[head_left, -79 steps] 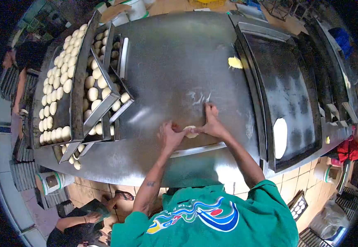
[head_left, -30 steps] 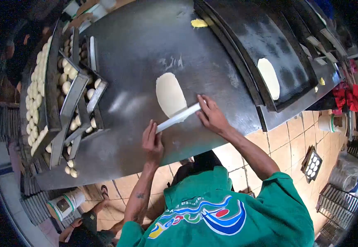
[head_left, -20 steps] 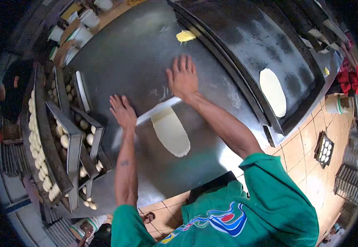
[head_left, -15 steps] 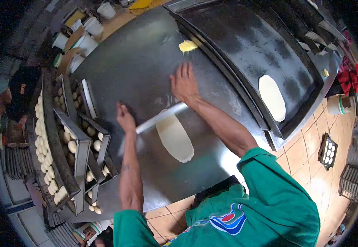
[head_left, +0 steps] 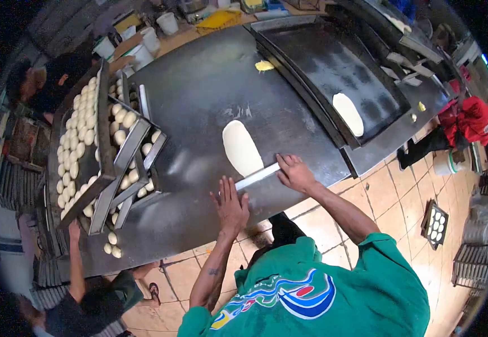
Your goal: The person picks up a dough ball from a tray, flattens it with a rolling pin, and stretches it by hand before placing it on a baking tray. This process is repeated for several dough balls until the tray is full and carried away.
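Observation:
A light metal rolling pin [head_left: 257,176] lies across the lower end of an oval, flattened dough piece [head_left: 240,147] on the dark metal table [head_left: 193,106]. On the pin's left end rests my left hand [head_left: 230,208], its fingers stretched out and apart. My right hand [head_left: 297,173] lies on the pin's right end with its fingers spread. Another flattened dough piece [head_left: 348,114] is on the large black tray [head_left: 334,67] at the right. A yellow lump [head_left: 264,65] sits near that tray's left edge.
Stacked trays [head_left: 107,146] with many dough balls stand at the left, with several loose balls [head_left: 112,245] below. A person's arm [head_left: 76,264] reaches to the stack. Another person in red [head_left: 476,121] is at the right. White buckets [head_left: 167,23] stand behind the table.
The rolling pin and both hands have moved down the dough, toward my body and the table's near edge. The camera view has shifted, and a person's arm now shows at the lower left.

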### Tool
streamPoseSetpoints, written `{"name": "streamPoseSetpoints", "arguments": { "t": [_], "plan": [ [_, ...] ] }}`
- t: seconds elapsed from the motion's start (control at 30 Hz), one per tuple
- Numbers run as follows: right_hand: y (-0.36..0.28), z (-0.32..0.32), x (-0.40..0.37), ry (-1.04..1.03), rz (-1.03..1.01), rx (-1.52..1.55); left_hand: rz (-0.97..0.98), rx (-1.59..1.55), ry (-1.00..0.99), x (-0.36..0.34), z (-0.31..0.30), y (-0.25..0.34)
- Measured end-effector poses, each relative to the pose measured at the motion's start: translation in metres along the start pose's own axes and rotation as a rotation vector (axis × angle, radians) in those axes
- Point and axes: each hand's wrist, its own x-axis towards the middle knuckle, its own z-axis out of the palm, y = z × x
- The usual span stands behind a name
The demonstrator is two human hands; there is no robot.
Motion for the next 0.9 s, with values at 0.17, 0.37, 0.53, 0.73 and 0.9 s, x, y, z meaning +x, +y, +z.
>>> {"name": "streamPoseSetpoints", "arguments": {
  "t": [0.17,0.37,0.53,0.73,0.9],
  "plan": [
    [-0.085,0.029,-0.015,-0.065,0.057,0.221,0.065,-0.221,0.125,0.003,-0.009,-0.011],
    [-0.106,0.011,-0.006,0.17,-0.108,0.292,-0.186,-0.091,0.143,0.051,-0.015,-0.116],
    [0.01,0.034,0.082,0.263,0.135,0.238,-0.139,-0.137,0.265,0.124,-0.044,-0.084],
    [0.021,0.068,0.196,0.096,-0.024,0.3,0.108,-0.16,0.334,0.23,0.013,-0.038],
    [0.037,0.072,0.222,-0.064,-0.082,0.536,0.037,-0.459,0.025,0.24,0.007,-0.052]
  ]
}}
